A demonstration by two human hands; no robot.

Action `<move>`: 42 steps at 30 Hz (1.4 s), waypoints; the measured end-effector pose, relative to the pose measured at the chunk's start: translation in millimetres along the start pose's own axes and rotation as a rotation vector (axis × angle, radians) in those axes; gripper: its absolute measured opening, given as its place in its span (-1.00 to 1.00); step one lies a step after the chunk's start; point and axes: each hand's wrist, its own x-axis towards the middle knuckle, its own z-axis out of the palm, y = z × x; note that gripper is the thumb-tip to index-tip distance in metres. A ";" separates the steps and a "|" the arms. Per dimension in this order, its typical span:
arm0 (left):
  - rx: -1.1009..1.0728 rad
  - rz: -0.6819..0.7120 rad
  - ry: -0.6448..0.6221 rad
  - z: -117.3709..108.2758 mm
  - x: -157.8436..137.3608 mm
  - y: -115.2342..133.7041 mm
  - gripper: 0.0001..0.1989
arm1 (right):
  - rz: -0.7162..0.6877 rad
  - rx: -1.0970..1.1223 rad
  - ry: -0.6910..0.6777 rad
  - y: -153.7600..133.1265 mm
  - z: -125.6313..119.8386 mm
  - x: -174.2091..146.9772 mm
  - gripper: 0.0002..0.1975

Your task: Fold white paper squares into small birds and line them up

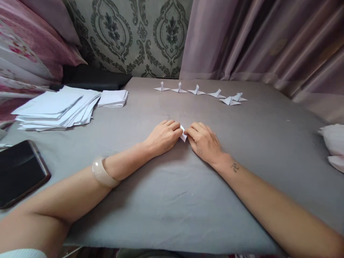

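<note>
Between my two hands, over the middle of the table, is a small folded piece of white paper [184, 134]. My left hand [166, 138] pinches its left side, fingers curled and pressed together. From the other side my right hand [203, 141] grips the paper's right edge between thumb and fingers. Only a narrow white part shows; my fingers cover the rest. Farther back stands a row of several folded white paper figures [197, 90], each with flat spread sides and an upright middle.
A loose stack of white paper sheets [57, 107] lies at the left, beside a smaller stack of paper squares [113, 98]. A black phone [21, 172] rests at the near left. Grey cloth covers the table [161, 208]. White bundled material [333, 143] sits at the right edge; curtains [258, 39] hang behind.
</note>
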 end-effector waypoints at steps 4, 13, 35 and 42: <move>-0.260 -0.104 -0.027 2.1 -2.9 -2.3 -0.75 | 0.081 0.195 -0.052 4.8 1.6 -2.9 -0.80; -0.603 -0.448 -0.059 -5.8 2.2 -3.3 -0.79 | 0.329 0.548 -0.130 16.8 1.2 9.5 -0.81; -0.709 -0.542 -0.173 -3.6 8.7 -10.6 -0.76 | 0.433 0.532 -0.149 14.3 0.9 19.2 -0.79; -0.712 -0.564 -0.168 -3.2 8.4 -9.9 -0.77 | 0.438 0.525 -0.148 13.8 2.4 19.1 -0.79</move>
